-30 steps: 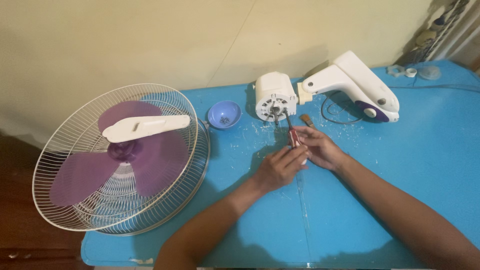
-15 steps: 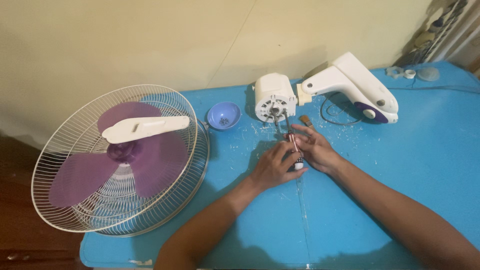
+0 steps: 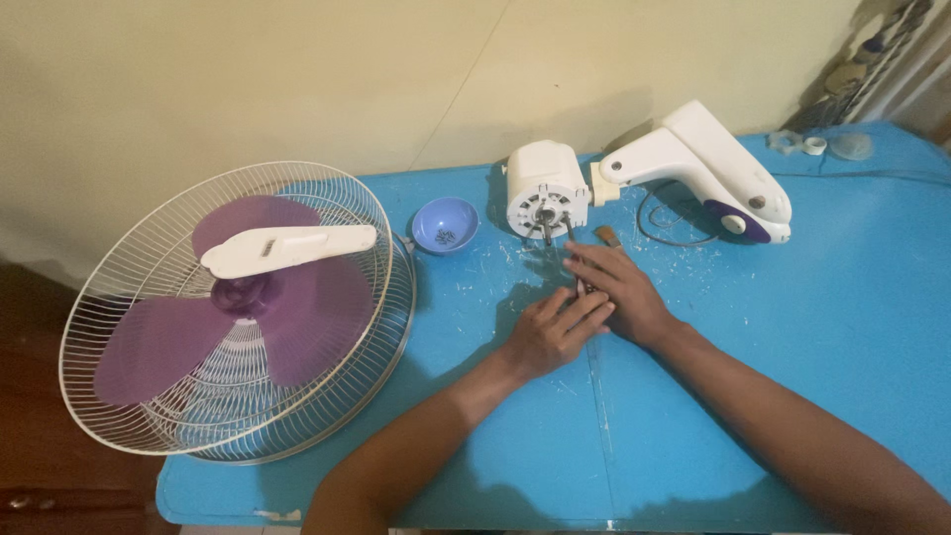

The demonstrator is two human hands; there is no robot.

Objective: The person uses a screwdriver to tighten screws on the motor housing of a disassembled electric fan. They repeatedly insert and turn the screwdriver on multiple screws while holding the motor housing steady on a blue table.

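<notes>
My left hand (image 3: pixel 550 335) and my right hand (image 3: pixel 622 292) rest together on the blue table (image 3: pixel 753 396), just in front of the white fan motor (image 3: pixel 542 188). Between their fingers they pinch a thin dark tool (image 3: pixel 581 287), which is mostly hidden by the hands. The motor lies on its side with its shaft and metal pins facing me. It is joined to the white fan neck and base (image 3: pixel 705 168), which has a purple panel.
A small blue bowl (image 3: pixel 445 225) holding screws stands left of the motor. A white wire grille (image 3: pixel 149 396) with a purple blade (image 3: pixel 287 317) and a white cover (image 3: pixel 287 250) fills the table's left end. A cable (image 3: pixel 659 213) and a brown stub (image 3: pixel 606 236) lie near the neck.
Both hands have lowered onto the table and drawn back a little from the motor. The red-handled tool, upright before, is now low and nearly hidden between them.
</notes>
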